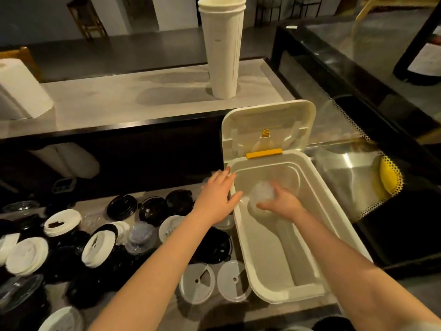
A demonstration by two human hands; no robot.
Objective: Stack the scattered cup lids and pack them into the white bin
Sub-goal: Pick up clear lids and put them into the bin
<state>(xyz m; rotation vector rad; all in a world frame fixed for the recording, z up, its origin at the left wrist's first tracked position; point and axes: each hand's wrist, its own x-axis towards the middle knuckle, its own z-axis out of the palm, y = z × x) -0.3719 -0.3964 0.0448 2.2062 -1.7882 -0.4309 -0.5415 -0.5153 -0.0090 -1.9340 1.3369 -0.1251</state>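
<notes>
The white bin (317, 194) stands open on the counter, its lid (267, 125) tipped up at the back with a yellow latch. Inside the bin my right hand (284, 201) grips a stack of clear dome lids (261, 194) near the far left corner. My left hand (217, 199) rests with straight fingers on the bin's left rim. Left of the bin lie several scattered lids: black lids (121, 206), white lids (27, 255), and two clear flat lids (196, 283) at the front.
A tall stack of white paper cups (223, 46) stands on the raised shelf behind. A paper towel roll (19, 91) sits at the shelf's left end. A steel sink with a yellow sponge (390, 176) lies to the right.
</notes>
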